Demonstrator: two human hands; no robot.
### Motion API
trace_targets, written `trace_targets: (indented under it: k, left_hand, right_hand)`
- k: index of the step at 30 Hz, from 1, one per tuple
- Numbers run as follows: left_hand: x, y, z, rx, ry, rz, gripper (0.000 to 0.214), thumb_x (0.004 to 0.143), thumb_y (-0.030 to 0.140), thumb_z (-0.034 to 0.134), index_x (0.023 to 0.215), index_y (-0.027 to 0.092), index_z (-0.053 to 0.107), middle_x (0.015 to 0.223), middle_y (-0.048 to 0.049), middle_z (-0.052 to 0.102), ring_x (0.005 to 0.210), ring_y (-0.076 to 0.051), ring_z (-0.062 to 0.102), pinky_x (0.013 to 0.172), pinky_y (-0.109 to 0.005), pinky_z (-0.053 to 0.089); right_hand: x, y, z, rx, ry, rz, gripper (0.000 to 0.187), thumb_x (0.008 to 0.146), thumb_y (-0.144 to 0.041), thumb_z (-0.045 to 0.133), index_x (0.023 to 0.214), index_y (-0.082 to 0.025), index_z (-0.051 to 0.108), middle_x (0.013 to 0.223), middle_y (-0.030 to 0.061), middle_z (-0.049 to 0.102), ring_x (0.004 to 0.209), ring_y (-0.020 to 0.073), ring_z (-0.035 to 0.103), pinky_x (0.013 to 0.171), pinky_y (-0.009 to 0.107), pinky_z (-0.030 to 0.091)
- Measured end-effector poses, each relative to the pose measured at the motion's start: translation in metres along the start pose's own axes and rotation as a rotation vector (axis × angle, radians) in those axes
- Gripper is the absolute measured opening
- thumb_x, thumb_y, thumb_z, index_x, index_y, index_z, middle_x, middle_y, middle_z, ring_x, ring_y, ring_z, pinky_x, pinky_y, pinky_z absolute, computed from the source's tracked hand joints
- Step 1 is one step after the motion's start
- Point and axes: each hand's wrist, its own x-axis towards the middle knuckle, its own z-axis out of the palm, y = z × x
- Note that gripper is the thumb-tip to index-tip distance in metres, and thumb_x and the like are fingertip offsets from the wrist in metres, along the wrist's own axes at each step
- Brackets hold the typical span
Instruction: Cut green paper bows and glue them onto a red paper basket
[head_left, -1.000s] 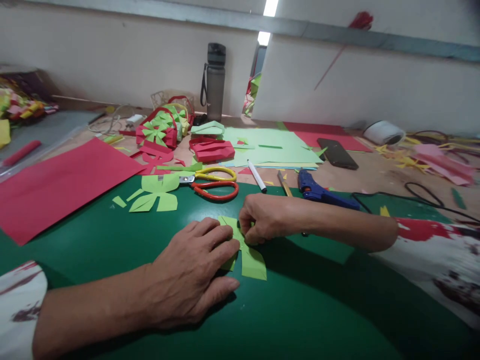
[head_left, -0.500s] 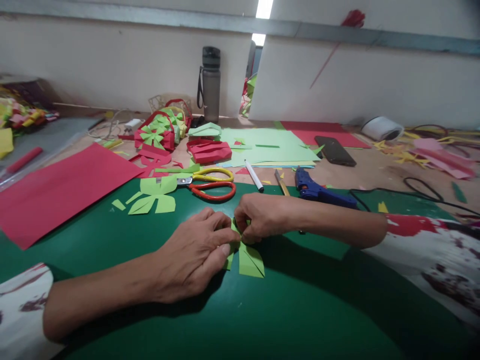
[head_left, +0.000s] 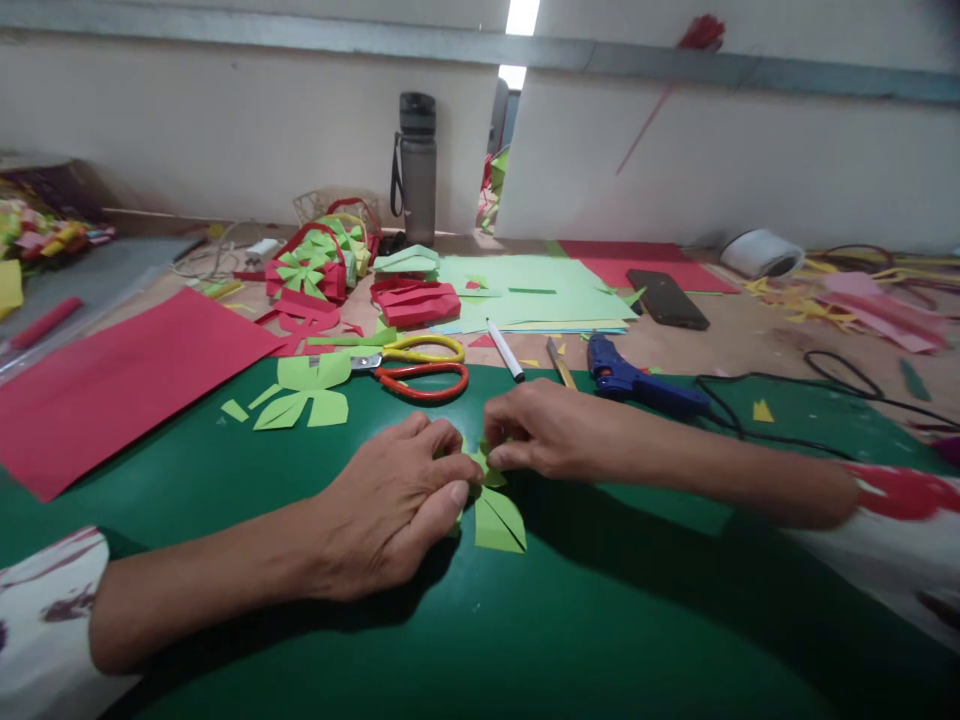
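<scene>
A light green folded paper piece [head_left: 496, 518] lies on the dark green mat [head_left: 570, 620] in front of me. My left hand [head_left: 397, 505] is curled and pinches the piece's left side between thumb and fingers. My right hand [head_left: 544, 432] comes in from the right and pinches the same piece at its upper part. Both hands meet at the middle of the paper and hide much of it. Only a pointed leaf-shaped flap shows below the fingers.
Scissors [head_left: 420, 365] with yellow and orange handles, a cut green paper shape [head_left: 304, 390], a white marker [head_left: 505, 350] and a blue glue gun [head_left: 637, 383] lie behind my hands. A red sheet [head_left: 112, 375] lies left. A grey bottle [head_left: 417, 165], a phone [head_left: 667, 298] and paper crafts [head_left: 319, 255] stand farther back.
My left hand went from lying flat on the paper to a curled pinch. The paper is folded narrower. My right arm has stretched slightly further in.
</scene>
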Motion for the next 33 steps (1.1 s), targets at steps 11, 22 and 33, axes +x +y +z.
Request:
trace_targets:
  k: [11,22,33]
  left_hand:
    - [0.001,-0.001,0.000,-0.013,0.001,-0.020,0.040,0.097,0.030,0.021,0.096,0.019,0.059,0.089,-0.0050,0.047,0.084,-0.022,0.041,0.079,-0.039,0.032]
    - [-0.001,-0.001,0.000,0.011,-0.007,-0.045,0.038,0.096,0.030,0.024,0.097,0.021,0.060,0.092,-0.0050,0.048,0.083,-0.022,0.040,0.078,-0.039,0.033]
    - [-0.001,0.000,0.001,0.005,0.007,-0.048,0.038,0.096,0.030,0.024,0.098,0.022,0.061,0.091,-0.0048,0.048,0.084,-0.022,0.041,0.077,-0.039,0.033]
  right_hand:
    - [-0.054,0.018,0.063,-0.151,0.383,-0.317,0.012,0.089,-0.014,0.053,0.092,-0.016,0.065,0.082,0.0045,0.060,0.074,0.0165,0.052,0.062,0.028,0.035]
    - [-0.031,0.007,0.058,0.337,0.392,-0.043,0.016,0.077,-0.014,0.071,0.063,-0.021,0.065,0.074,-0.0036,0.058,0.079,0.0145,0.054,0.078,0.030,0.035]
    - [-0.029,0.010,0.054,0.309,0.364,-0.006,0.016,0.080,-0.010,0.066,0.067,-0.021,0.067,0.075,-0.0038,0.059,0.080,0.0142,0.052,0.080,0.033,0.030]
